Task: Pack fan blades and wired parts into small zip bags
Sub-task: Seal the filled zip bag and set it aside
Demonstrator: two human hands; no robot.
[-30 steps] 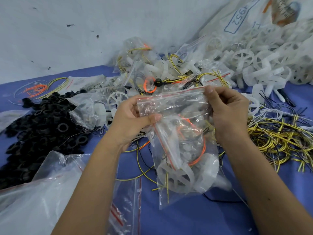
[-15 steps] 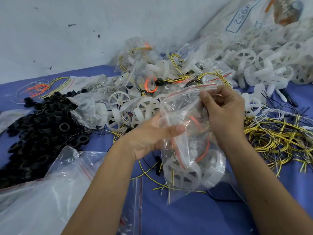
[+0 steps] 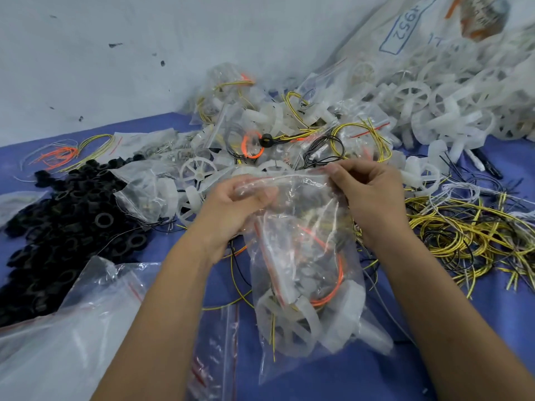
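A zip bag (image 3: 304,273) holding a fan blade (image 3: 289,322) and orange wire (image 3: 333,296) is held above the table's (image 3: 434,357) near edge, its top pinched by left hand (image 3: 231,206) and right hand (image 3: 373,198).

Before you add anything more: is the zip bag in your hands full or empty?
Partly full. The zip bag holds white fan blades and an orange wire; both hands pinch its top edge.

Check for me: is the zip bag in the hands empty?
No, the zip bag holds white fan blades and an orange wire.
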